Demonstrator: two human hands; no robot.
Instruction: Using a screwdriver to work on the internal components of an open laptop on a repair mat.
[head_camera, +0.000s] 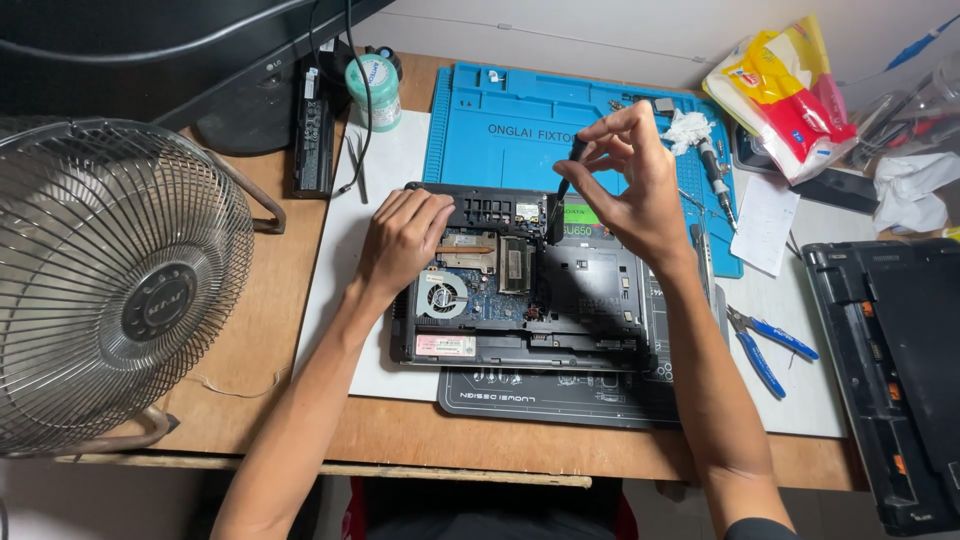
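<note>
An opened black laptop (590, 300) lies bottom-up on the desk, its circuit board, round fan (443, 297) and copper heat pipe exposed. My left hand (402, 240) rests flat on the laptop's upper left corner, fingers apart, holding nothing. My right hand (630, 185) hovers over the upper middle of the laptop, fingers pinched on the handle of a thin black screwdriver (568, 180). The tool stands nearly upright with its tip down near the rear edge, beside a green-labelled drive (585, 218).
A blue work mat (500, 110) lies behind the laptop, a dark mat (540, 395) under its front. Blue-handled pliers (765, 345) and a removed black cover (890, 370) lie right. A metal fan (110, 280) stands left. A battery (312, 135), green-capped bottle (374, 90) and tissue pack (785, 90) sit behind.
</note>
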